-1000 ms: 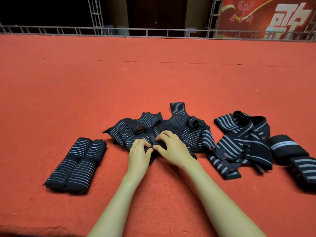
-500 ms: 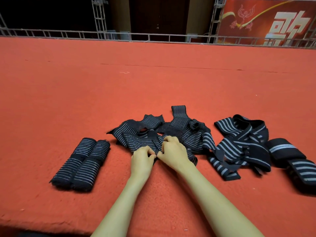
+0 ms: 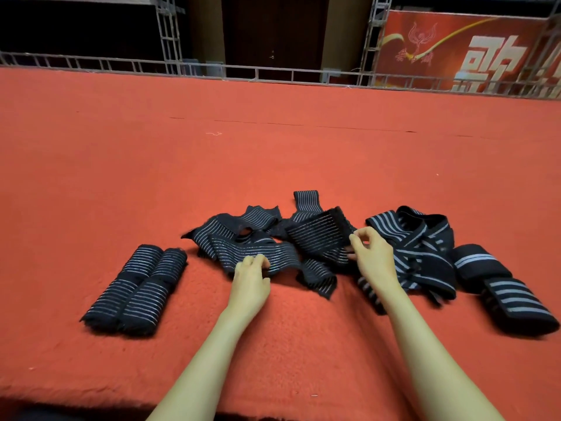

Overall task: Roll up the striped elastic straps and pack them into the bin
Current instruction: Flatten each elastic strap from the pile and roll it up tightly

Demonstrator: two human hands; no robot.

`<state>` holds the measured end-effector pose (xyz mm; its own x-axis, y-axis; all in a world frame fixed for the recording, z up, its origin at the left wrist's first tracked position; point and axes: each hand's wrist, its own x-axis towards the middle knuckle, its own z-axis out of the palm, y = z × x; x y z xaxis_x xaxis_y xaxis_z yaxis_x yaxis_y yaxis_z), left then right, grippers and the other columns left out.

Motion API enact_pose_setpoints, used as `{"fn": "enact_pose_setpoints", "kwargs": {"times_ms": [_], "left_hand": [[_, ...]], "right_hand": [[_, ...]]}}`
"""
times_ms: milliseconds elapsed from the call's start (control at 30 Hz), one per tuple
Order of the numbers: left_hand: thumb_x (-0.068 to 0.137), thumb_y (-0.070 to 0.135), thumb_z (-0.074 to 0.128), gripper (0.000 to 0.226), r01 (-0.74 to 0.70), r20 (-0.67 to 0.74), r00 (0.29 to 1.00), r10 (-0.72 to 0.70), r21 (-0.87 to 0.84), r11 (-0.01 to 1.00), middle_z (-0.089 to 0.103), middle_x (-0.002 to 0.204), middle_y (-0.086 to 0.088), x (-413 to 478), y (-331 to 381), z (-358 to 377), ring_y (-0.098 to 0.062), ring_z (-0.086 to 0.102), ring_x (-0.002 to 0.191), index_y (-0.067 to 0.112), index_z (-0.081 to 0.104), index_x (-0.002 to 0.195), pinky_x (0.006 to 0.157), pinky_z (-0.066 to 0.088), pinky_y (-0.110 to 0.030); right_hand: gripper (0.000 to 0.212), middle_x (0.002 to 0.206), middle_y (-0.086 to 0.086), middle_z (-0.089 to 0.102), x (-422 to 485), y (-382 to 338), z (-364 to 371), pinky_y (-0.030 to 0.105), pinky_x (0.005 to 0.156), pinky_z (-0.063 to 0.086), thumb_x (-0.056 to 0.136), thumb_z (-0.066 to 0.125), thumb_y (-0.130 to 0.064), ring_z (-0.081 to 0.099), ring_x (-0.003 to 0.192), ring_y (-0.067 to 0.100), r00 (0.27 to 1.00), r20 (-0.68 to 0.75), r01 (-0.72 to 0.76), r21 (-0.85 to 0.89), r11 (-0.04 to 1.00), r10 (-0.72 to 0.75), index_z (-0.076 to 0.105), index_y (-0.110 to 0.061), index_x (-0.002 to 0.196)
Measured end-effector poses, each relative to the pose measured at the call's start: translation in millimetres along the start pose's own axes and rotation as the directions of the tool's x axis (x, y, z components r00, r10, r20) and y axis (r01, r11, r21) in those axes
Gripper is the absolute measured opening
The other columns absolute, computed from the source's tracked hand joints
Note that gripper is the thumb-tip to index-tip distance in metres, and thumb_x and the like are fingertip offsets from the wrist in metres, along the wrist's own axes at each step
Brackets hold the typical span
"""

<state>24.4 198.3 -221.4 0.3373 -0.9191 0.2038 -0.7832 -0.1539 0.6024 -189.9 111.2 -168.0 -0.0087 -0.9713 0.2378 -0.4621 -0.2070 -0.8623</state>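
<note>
Head view. At centre of the red carpet (image 3: 273, 147), a loose heap of thin-striped straps (image 3: 243, 226). In the left hand (image 3: 250, 284), the near edge of one strap (image 3: 273, 253) from the heap, pinched between curled fingers (image 3: 258, 261) and thumb, low against the carpet. In the right hand (image 3: 375, 256), a dark strap end (image 3: 318, 235), pinched at its right edge by thumb and fingers (image 3: 362, 235), lifted clear of the heap and tilted. Same strap in both hands or two separate ones: cannot tell. Left of the heap and apart from it, two rolled thin-striped straps (image 3: 145, 296), side by side and touching. Right of the heap, just behind the right hand, a tangle of wide-striped straps (image 3: 419, 247). Further right, two rolled wide-striped straps (image 3: 516, 302), touching each other. Along the far edge of the carpet, a metal truss rail (image 3: 273, 72). Behind the rail at right, a red banner (image 3: 455, 50).
</note>
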Motion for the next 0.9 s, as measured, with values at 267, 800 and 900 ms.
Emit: {"fn": "enact_pose_setpoints", "kwargs": {"times_ms": [267, 800, 900], "left_hand": [[0.081, 0.012, 0.070, 0.060, -0.309, -0.301, 0.929, 0.218, -0.301, 0.902, 0.043, 0.137, -0.004, -19, 55, -27, -0.015, 0.036, 0.130, 0.011, 0.044, 0.135, 0.112, 0.024, -0.024], [0.090, 0.004, 0.057, 0.010, -0.082, -0.054, 0.996, 0.075, -0.882, 0.464, 0.070, 0.081, 0.001, -70, 89, -85, -0.013, 0.066, 0.073, 0.010, 0.065, 0.092, 0.063, 0.054, -0.023], [0.092, 0.003, 0.052, 0.010, -0.035, -0.057, 0.997, -0.045, -0.921, 0.388, 0.068, 0.083, -0.007, -78, 78, -89, -0.015, 0.066, 0.069, 0.003, 0.061, 0.097, 0.057, 0.054, -0.023]], "right_hand": [[0.008, 0.083, -0.012, 0.061, -42, -35, -32, 0.010, 0.071, 0.038, 0.098, 0.051, -0.013, 0.055, 0.075, -0.005, 0.913, 0.187, 0.354, 0.082, 0.932, -0.363, 0.059, -0.015, 0.098], [0.016, 0.100, -0.009, 0.068, -64, -36, -34, 0.026, 0.089, 0.045, 0.085, 0.070, -0.020, 0.061, 0.096, 0.005, 0.846, 0.441, 0.338, -0.010, 0.941, -0.299, 0.065, -0.023, 0.099], [0.017, 0.095, -0.001, 0.067, -68, -26, -24, 0.033, 0.087, 0.045, 0.087, 0.066, -0.029, 0.061, 0.093, 0.013, 0.818, 0.523, 0.326, -0.081, 0.942, -0.239, 0.061, -0.015, 0.095]]}}
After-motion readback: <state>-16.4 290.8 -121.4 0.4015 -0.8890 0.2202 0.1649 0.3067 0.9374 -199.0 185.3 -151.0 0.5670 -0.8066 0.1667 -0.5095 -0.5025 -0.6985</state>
